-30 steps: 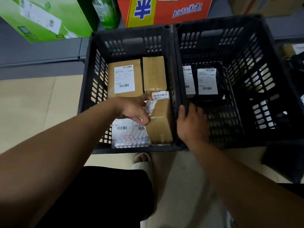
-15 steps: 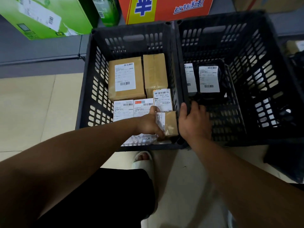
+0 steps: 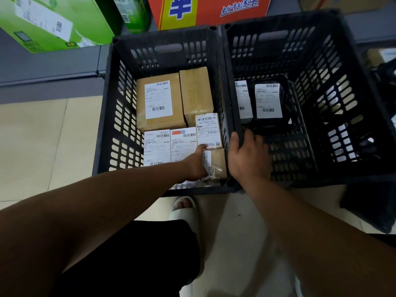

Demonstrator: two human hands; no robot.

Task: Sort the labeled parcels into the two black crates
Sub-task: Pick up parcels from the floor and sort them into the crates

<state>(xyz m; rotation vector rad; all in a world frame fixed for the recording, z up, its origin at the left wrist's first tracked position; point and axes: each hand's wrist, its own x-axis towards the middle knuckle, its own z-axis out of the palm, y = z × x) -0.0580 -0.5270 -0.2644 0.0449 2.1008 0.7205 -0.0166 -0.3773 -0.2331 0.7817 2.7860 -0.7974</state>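
Two black slatted crates stand side by side on the floor. The left crate holds several labeled parcels: a large brown box, a taller brown box, flat white-labeled packets and a labeled parcel. My left hand reaches into its near right corner and grips a small brown parcel standing on end. The right crate holds two black parcels with white labels. My right hand grips the rim shared by the crates.
Behind the crates stand a green carton, a green bottle and a red and yellow carton. A black bag lies at the right. My sandaled foot is just below the left crate on the tiled floor.
My left hand has brought the small brown parcel down from mid-crate into the near right corner of the left crate, uncovering the white-labeled packets. My right hand stays on the rim.
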